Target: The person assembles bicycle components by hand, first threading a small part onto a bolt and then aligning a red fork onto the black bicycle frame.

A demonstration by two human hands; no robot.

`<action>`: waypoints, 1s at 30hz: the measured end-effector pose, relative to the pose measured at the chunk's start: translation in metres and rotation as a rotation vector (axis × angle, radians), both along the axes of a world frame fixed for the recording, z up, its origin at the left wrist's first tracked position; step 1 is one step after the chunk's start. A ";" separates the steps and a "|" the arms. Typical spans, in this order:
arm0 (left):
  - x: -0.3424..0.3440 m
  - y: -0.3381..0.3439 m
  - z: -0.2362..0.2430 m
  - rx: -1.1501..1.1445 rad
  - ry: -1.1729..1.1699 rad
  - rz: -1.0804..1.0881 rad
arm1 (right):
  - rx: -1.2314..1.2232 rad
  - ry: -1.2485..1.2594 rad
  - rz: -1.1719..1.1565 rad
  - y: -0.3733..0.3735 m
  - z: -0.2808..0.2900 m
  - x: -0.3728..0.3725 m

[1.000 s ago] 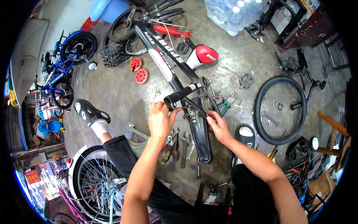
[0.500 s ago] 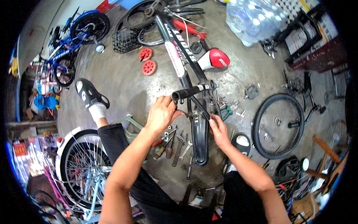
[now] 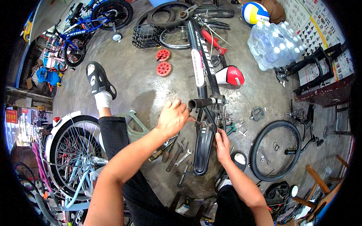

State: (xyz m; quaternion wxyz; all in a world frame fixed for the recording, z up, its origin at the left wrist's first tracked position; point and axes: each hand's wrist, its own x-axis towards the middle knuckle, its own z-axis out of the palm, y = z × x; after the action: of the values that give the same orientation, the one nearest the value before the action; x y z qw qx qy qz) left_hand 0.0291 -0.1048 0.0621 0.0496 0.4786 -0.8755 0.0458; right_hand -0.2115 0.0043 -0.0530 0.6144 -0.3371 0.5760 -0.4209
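Observation:
A black bicycle frame (image 3: 200, 52) lies on the floor in front of me, its open tube end (image 3: 201, 103) toward me and a black mudguard (image 3: 203, 150) below it. My left hand (image 3: 173, 116) is left of the tube end, fingers bent and thumb reaching toward the bolted bracket on the mudguard, pinching a small piece I cannot make out. My right hand (image 3: 222, 141) grips the black tube (image 3: 211, 118) beside the mudguard's right side. Spanners (image 3: 184, 158) and screwdrivers lie below my left hand; green-handled pliers (image 3: 233, 126) are right of the frame.
A loose tire (image 3: 254, 156) and pedal (image 3: 257, 114) lie right. Wrapped water bottles (image 3: 275, 45), a red-white saddle (image 3: 233, 75), red training wheels (image 3: 164, 69) and a wire basket (image 3: 143, 35) lie ahead. A white-fendered bicycle (image 3: 56, 139) is left; wooden stool legs (image 3: 316, 179) right.
The view has shifted, so the frame appears further right and the floor's far side shows more. My left hand's fingers have lifted slightly; my right hand stays on the tube by the mudguard.

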 end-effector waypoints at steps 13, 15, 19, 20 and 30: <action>-0.033 0.133 -0.059 0.645 0.669 0.916 | 0.028 -0.004 -0.001 0.000 0.002 0.001; -0.012 0.111 -0.038 0.394 0.415 0.625 | 0.056 -0.036 0.008 0.000 0.001 0.001; 0.001 0.051 -0.007 0.204 0.200 0.315 | 0.041 -0.046 0.039 0.001 -0.002 0.000; 0.001 0.037 -0.002 0.184 0.166 0.239 | 0.025 -0.037 0.030 0.000 -0.002 0.000; -0.010 -0.004 0.006 0.081 -0.025 0.001 | 0.057 -0.048 0.030 0.001 0.000 -0.003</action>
State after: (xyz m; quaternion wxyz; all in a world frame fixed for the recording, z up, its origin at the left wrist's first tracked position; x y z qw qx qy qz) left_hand 0.0195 -0.1087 0.0676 0.0194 0.4801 -0.8768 0.0162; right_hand -0.2142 0.0056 -0.0528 0.6438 -0.3179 0.5675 -0.4030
